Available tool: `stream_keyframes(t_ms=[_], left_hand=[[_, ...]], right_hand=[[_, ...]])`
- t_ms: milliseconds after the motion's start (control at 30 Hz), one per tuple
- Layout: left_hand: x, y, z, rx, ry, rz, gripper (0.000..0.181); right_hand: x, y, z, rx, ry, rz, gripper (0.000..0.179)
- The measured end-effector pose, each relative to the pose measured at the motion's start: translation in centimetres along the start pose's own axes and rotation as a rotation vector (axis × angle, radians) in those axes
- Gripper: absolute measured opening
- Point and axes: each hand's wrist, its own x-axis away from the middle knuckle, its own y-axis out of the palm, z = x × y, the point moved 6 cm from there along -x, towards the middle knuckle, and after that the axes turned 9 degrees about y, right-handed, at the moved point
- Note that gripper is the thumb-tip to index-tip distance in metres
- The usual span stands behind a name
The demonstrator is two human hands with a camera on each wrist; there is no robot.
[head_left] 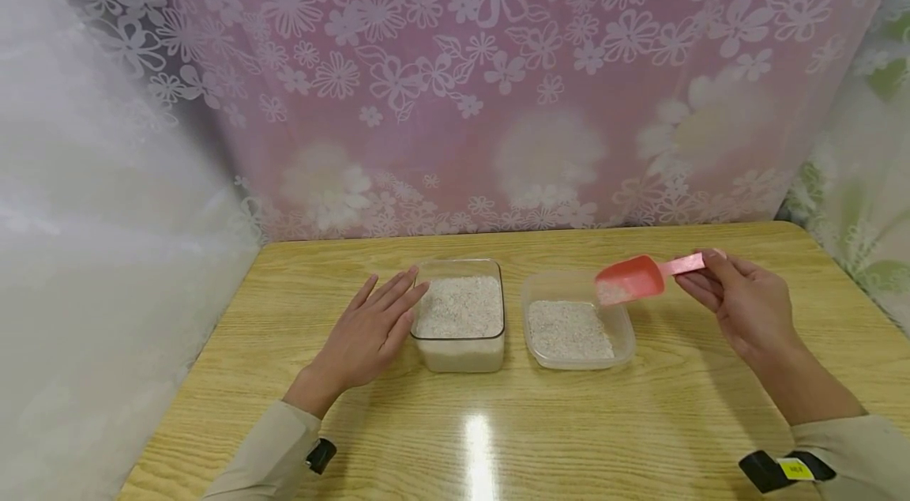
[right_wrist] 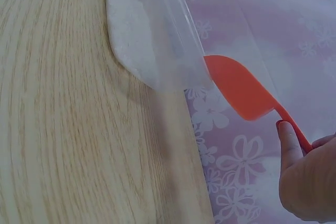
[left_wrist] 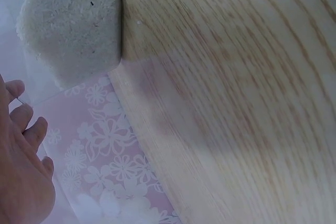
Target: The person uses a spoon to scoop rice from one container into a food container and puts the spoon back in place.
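Shallow tub (head_left: 562,286): using this as my landmark, left and right as the head view has it. It's see-through, with rice (head_left: 569,331) lying low inside.
Spill risk: imo the big one. The small pile of rice in the scoop (head_left: 613,293) sits right at the lip, which is only over the tub's right edge, so a wrist twist at this spot could drop grains outside, on the table (head_left: 398,430) right of the tub.
Rim bump: the scoop (head_left: 642,278) is so near the tub's right rim that a low swing might knock it and nudge the tub. Can't tell if they're touching.
Deep container (head_left: 462,356): just left of the tub, with a gap between, and filled a lot higher. A shove from the hand at its side could slide it into the tub, I'd guess.
Right hand (head_left: 753,307): off to the right of the tub, thumb and fingers pinching the handle (head_left: 684,264).
Scoop vs fingers: only the handle is in the grip; the bowl sticks out past the fingertips toward the tub, mouth facing it. A grip that far back could let the bowl roll, tbh.
Left hand (head_left: 370,335): on the deep container's far side from the tub, fingers extended and slightly apart, nothing gripped. Tips are at that rim, but can't tell how hard they press, if at all.
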Motion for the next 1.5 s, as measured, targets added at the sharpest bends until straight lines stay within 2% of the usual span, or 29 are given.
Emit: stream_keyframes(t_ms=[400,767,900,1167,1333,1500], left_hand=[[-0.1,0.1,-0.1,0.018,-0.011,0.003,0.045],[-0.2,0.1,-0.1,0.027,-0.018,-0.008,0.046],[-0.2,0.1,-0.1,0.027,-0.015,-0.006,0.046],[-0.1,0.0,-0.1,0.017,-0.012,0.001,0.045],[-0.1,0.0,-0.1,0.015,-0.017,-0.003,0.045],[0.0,0.0,0.0,0.014,-0.017,-0.011,0.046]], right_hand=[[0.0,0.5,-0.6,0.095,-0.051,0.056,0.017],[0.2,1.5,-1.1,0.26,-0.103,0.093,0.015],[0.4,1.9,-1.1,0.327,-0.146,0.105,0.015],[1.0,3.3,-1.2,0.453,-0.268,0.064,0.02],[1.3,3.7,-1.1,0.46,-0.28,0.07,0.02],[1.5,3.8,-1.3,0.365,-0.275,0.071,0.02]])
